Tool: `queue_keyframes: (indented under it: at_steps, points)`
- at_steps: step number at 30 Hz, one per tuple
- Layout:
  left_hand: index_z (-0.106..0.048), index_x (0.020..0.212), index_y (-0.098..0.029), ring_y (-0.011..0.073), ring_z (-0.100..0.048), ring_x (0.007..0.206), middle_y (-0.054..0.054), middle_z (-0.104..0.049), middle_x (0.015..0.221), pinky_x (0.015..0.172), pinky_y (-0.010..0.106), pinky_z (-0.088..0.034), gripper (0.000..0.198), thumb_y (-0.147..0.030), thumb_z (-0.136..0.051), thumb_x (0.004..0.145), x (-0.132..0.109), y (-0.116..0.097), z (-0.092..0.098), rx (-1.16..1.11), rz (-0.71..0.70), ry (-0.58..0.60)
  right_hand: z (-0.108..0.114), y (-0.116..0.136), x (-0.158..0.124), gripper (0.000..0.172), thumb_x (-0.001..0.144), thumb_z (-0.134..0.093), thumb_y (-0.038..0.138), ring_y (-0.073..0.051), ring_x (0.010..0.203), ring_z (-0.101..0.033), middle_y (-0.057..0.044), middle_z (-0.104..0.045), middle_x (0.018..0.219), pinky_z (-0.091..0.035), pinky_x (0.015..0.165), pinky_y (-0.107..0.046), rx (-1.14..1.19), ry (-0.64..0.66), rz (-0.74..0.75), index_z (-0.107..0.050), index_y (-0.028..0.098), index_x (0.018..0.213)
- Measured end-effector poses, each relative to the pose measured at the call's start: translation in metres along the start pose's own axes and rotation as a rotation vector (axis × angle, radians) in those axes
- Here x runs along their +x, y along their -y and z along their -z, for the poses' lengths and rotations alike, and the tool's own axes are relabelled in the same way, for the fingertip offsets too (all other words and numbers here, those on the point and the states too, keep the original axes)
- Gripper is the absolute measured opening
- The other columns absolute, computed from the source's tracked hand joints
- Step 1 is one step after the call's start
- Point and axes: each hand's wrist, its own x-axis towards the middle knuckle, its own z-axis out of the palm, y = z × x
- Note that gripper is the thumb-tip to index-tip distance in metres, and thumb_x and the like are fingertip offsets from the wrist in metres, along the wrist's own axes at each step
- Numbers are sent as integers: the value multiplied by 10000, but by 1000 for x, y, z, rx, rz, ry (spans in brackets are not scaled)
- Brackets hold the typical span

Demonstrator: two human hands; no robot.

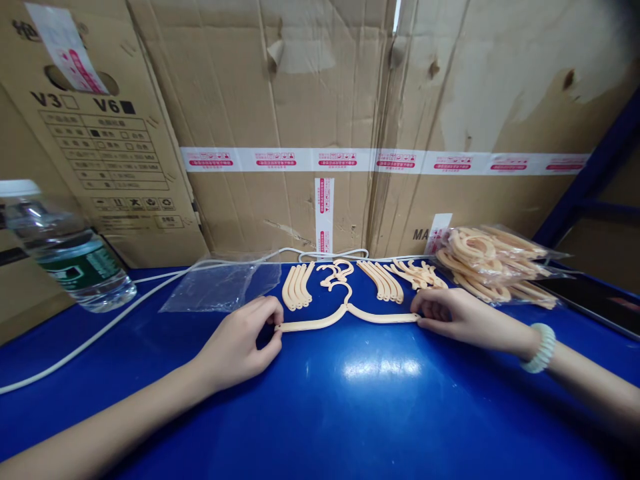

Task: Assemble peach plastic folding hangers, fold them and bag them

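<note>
A peach plastic hanger point(345, 315) lies flat on the blue table point(350, 400), its hook pointing away from me. My left hand point(243, 343) pinches the hanger's left arm tip. My right hand point(450, 313), with a pale bead bracelet on the wrist, pinches the right arm tip. Just behind the hanger lie loose peach parts: a stack of curved arms at the left point(297, 287), a few hook pieces point(336, 272), another stack of curved arms point(383, 280) and a heap of pieces at the right point(417, 275).
A clear empty plastic bag point(220, 285) lies at the left. A bagged bundle of peach hanger parts point(493, 263) sits at the right. A water bottle point(65, 250) stands far left. A white cable point(125, 310) crosses the table. Cardboard boxes point(310, 120) wall the back.
</note>
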Motion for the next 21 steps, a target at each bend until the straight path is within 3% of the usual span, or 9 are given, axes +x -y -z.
queue_keyframes:
  at_steps: [21]
  points:
    - [-476, 802, -210, 181, -534, 694, 8, -543, 762, 631, 300, -418, 42, -189, -466, 837, 1, -1, 1, 43, -3, 5, -4, 0, 0, 289, 881, -501, 437, -151, 577, -506, -30, -595, 669, -410, 529, -276, -31, -37, 5, -624, 180, 835]
